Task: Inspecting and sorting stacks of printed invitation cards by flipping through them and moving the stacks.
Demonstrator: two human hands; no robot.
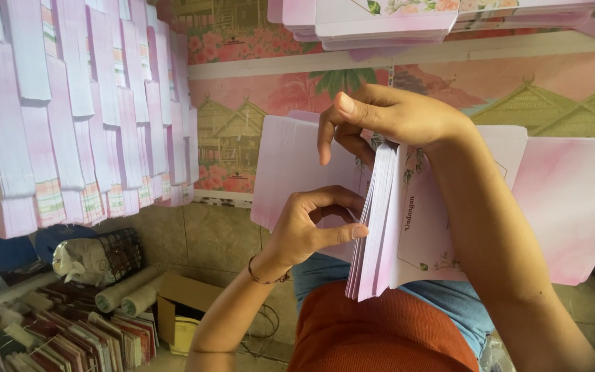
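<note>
Head view, looking down over the lap. Far left — tall stacks of pale pink folded cards (70,117), fanned and overlapping like shingles, probably so each bundle stays separable from its neighbour. Below them, on the floor, a clutter: rolled paper tubes (129,293), an open cardboard box (180,306), and a row of upright card samples (84,344) packed spine to spine.

Centre — the left hand (311,231), thin bracelet at the wrist, fingers curled in a loose ring with the thumb tip pressed against the near edge of a thick stack of pink invitation cards (380,227). It is pinching and riffling at the edges rather than bearing weight; the thumb seems placed there to peel or count single sheets.

The stack stands on edge over the lap, above the orange cloth (380,331), tilted slightly so the edges fan toward the left hand. One loose pink sheet (287,172) lies open behind the fingers.

Right of centre — the right hand (387,117) comes over the top, fingers closed down on the upper edge of the stack, clamping it. That grip from above appears to keep the cards square while the other hand works.

Behind, a flowered pink wall covering (256,103) with printed houses; top right, a shelf (408,48) carrying more flat pink cards (380,21).
</note>
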